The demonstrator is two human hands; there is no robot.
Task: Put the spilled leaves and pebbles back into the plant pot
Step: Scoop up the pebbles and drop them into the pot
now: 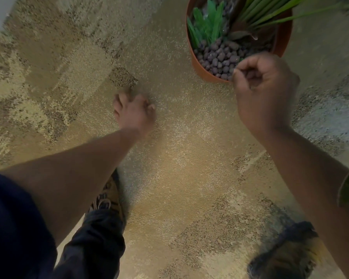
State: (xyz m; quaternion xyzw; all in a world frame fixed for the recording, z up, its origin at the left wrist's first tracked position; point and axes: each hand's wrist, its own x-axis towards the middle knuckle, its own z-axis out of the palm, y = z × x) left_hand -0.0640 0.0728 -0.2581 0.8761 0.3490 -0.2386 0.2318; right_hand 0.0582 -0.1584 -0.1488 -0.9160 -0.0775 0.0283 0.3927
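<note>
The plant pot [197, 63] holds pebbles [220, 55] and leaves [207, 27]; both hands curled, contents hidden.

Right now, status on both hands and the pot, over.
Left hand low at the carpet, fingers curled, contents unclear. Right hand closed by the pot rim. Pebbles and leaves in the pot. Nothing blocking.

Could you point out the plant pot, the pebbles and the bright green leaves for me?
plant pot [201, 69]: head view, orange outer wall.
pebbles [220, 57]: head view, middle of the heap.
green leaves [207, 25]: head view, middle of the bunch.
</note>
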